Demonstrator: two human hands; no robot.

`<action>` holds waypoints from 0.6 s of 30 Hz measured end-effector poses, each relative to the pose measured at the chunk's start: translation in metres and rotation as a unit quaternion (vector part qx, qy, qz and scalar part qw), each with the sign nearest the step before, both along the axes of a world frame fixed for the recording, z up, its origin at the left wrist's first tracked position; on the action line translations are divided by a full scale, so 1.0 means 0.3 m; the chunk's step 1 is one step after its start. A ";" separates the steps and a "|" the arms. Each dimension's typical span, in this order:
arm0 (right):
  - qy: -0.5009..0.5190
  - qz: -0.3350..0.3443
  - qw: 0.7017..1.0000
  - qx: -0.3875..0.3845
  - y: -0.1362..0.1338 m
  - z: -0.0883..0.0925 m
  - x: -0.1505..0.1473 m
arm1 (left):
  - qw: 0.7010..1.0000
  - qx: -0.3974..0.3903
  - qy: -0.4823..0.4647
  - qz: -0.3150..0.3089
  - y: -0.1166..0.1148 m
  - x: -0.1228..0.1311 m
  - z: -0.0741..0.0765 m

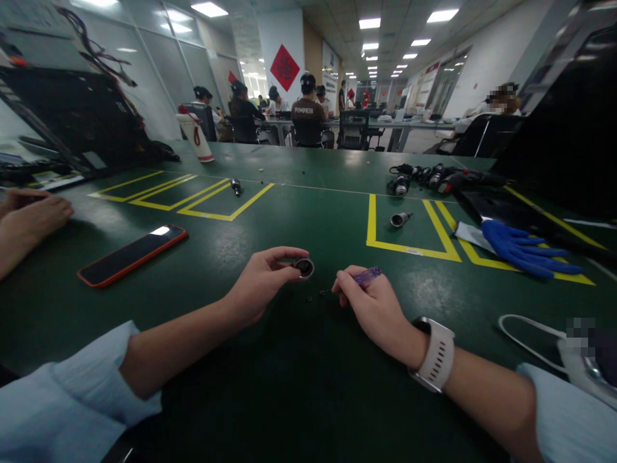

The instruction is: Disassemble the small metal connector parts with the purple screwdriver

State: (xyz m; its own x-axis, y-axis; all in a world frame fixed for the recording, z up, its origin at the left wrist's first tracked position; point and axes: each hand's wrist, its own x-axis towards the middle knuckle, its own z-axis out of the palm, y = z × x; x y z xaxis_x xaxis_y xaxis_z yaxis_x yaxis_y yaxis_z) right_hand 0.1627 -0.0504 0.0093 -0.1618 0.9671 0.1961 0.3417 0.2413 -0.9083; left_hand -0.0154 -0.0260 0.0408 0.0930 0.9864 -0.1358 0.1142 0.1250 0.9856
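My left hand [263, 280] pinches a small round black-and-silver ring part [304, 267] between thumb and fingers, just above the green table [308, 386]. My right hand [369, 305] is closed around a small purple-handled screwdriver [365, 277], its thin tip pointing left toward a tiny dark screw [309, 298] lying on the table between my hands. A white watch [436, 354] sits on my right wrist.
A phone in an orange case [131, 254] lies at the left. Another person's hand [29, 215] rests at the far left edge. A blue glove [520, 247], a small metal cylinder [400, 220], black tools [424, 178], yellow tape marks and a white cup [195, 136] lie farther back.
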 end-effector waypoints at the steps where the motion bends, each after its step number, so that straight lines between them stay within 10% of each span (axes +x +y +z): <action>1: -0.008 -0.009 1.000 0.008 -0.001 0.005 0.002 | 1.000 0.000 0.000 0.001 0.000 0.001 0.001; 12: 0.220 0.033 0.975 -0.026 -0.003 -0.014 0.007 | 1.000 -0.004 -0.008 0.005 0.004 0.003 0.002; 18: 0.163 0.062 0.984 0.015 -0.017 -0.007 0.007 | 1.000 0.002 -0.013 -0.008 0.008 -0.004 -0.010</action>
